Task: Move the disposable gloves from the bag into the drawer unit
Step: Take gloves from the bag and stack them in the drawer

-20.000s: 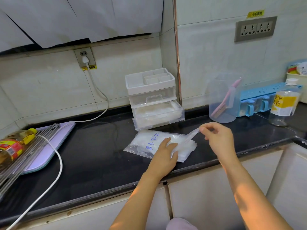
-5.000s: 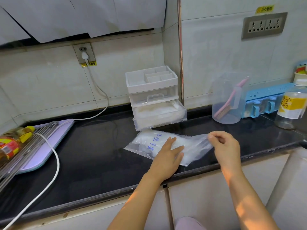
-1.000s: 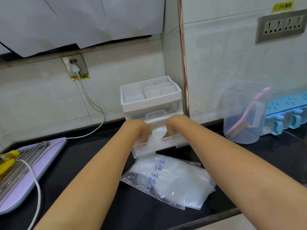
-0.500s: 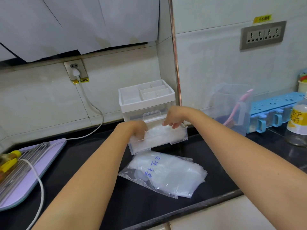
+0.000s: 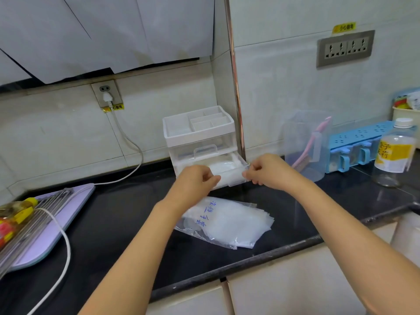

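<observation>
Head view: some gloves (image 5: 221,167) lie in the open bottom drawer (image 5: 234,179) of the drawer unit (image 5: 198,135). The rest are in the zip bag (image 5: 227,223) on the tabletop (image 5: 127,219), just in front. Thin film: light, limp, slippery (pinch a flat stack at the cuffs). Grip: right hand (image 5: 264,170) pinches the drawer's front corner; left hand (image 5: 194,179) is curled at its front edge, can't tell if it holds anything. 0.5 s ago both were inside it.

Pale tiled walls (image 5: 56,137) are joined at a far corner; a plugged socket (image 5: 106,93) is set left, a grey socket (image 5: 345,48) right; a black counter (image 5: 113,223) is laid below.
</observation>
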Motion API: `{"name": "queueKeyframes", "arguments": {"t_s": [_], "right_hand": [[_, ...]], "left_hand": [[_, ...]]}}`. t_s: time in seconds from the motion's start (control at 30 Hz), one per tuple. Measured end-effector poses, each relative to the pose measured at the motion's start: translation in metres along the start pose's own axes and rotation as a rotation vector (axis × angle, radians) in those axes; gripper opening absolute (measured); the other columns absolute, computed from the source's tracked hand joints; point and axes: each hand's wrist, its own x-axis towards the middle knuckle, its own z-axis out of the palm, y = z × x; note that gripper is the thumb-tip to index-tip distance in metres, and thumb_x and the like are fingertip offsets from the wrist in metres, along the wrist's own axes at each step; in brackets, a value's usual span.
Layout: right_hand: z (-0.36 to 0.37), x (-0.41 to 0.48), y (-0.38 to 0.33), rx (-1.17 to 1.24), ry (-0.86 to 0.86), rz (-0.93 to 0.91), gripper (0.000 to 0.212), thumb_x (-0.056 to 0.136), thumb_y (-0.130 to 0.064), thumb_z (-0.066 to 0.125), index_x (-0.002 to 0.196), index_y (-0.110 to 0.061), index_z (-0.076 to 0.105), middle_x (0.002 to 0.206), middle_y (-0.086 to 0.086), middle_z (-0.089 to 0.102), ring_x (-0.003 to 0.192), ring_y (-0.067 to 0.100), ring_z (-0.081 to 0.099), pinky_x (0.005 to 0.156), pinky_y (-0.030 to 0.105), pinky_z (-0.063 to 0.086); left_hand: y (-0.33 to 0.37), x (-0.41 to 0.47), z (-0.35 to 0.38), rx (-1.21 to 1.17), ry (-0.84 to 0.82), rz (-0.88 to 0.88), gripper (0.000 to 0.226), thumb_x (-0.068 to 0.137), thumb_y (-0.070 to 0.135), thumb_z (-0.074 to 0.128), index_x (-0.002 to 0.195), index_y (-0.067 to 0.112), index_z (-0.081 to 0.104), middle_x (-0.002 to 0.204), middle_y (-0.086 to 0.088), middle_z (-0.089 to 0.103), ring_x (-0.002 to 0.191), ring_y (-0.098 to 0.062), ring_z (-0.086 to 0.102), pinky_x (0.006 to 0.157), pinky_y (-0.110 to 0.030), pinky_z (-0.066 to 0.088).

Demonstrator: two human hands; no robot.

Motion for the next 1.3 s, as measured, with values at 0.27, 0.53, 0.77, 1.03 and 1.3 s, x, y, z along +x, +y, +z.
{"name": "queueKeyframes", "arguments": {"t_s": [0.27, 0.53, 0.77, 1.03, 1.3], "right_hand": [[0.058, -0.052, 0.046, 0.037, 0.034, 0.100, 0.018, 0.085, -0.028, 0.068, 0.099, -0.016, 0.071, 0.102, -0.002, 0.066, 0.095, 0.014, 0.061, 0.081, 0.025, 0.048], [0.099, -0.067, 0.072, -0.323, -0.001, 0.061, 0.069, 0.092, -0.059, 0.042, 0.149, -0.024, 0.028, 0.157, -0.001, 0.023, 0.143, 0.017, 0.018, 0.114, 0.033, 0.018], [0.104, -0.066, 0.079, -0.026, 0.196, 0.046, 0.029, 0.091, -0.035, 0.061, 0.119, -0.029, 0.067, 0.139, -0.007, 0.051, 0.127, 0.011, 0.042, 0.103, 0.028, 0.034], [0.096, -0.071, 0.074, 0.311, 0.306, 0.069, 0.011, 0.082, -0.012, 0.072, 0.080, -0.022, 0.076, 0.097, -0.009, 0.066, 0.092, 0.007, 0.060, 0.079, 0.012, 0.042], [0.087, -0.076, 0.067, 0.438, 0.392, 0.103, 0.013, 0.084, -0.011, 0.071, 0.080, -0.023, 0.071, 0.094, -0.007, 0.062, 0.085, 0.005, 0.059, 0.075, 0.016, 0.042]], "left_hand": [[-0.012, -0.044, 0.079, -0.159, -0.096, -0.005, 0.015, 0.092, 0.031, 0.059, 0.099, 0.022, 0.066, 0.099, 0.013, 0.063, 0.093, 0.001, 0.055, 0.091, -0.021, 0.044], [-0.010, -0.074, 0.121, -0.152, -0.285, -0.028, 0.054, 0.099, 0.045, 0.040, 0.149, 0.028, 0.026, 0.158, 0.007, 0.019, 0.145, -0.007, 0.012, 0.118, -0.024, 0.009], [-0.013, -0.075, 0.124, -0.097, -0.278, -0.020, 0.055, 0.102, 0.040, 0.036, 0.152, 0.029, 0.017, 0.160, 0.009, 0.011, 0.147, -0.008, 0.004, 0.115, -0.023, 0.007], [-0.014, -0.075, 0.125, -0.046, -0.307, 0.041, 0.057, 0.096, 0.054, 0.039, 0.149, 0.038, 0.023, 0.160, 0.014, 0.000, 0.146, -0.005, -0.005, 0.118, -0.031, 0.009], [-0.014, -0.076, 0.125, -0.054, -0.322, 0.001, 0.063, 0.092, 0.064, 0.039, 0.148, 0.040, 0.023, 0.160, 0.015, 0.000, 0.147, -0.010, -0.005, 0.119, -0.038, 0.009]]}}
